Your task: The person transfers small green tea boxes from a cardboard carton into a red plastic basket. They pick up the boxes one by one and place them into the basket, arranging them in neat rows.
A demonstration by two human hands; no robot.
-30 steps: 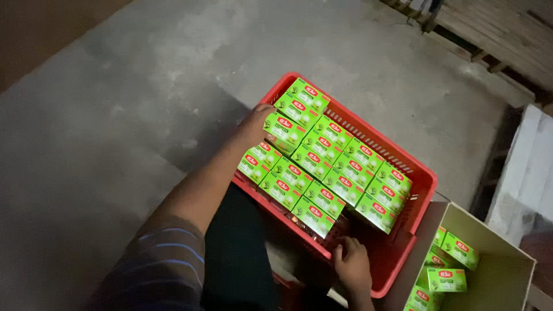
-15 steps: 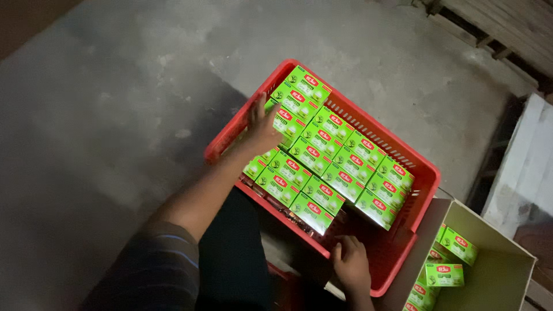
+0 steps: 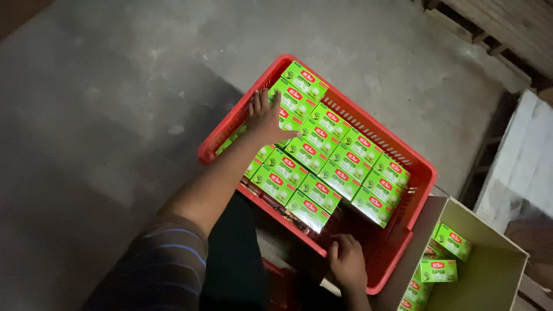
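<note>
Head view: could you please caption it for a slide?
Left hand presses green boxes in red crate; right hand grips its near rim.

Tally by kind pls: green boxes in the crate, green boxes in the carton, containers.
Green boxes in red crate: 16 clearly showing, a few more hidden under the left hand and arm
Green boxes in cardboard carton: 4 showing
Red crate holding boxes: 1
Cardboard carton: 1
Total counted: 22

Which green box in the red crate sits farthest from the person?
The green box at the far corner of the red crate, past the left hand. It ends the row at the far rim; every other box lies nearer.
</note>
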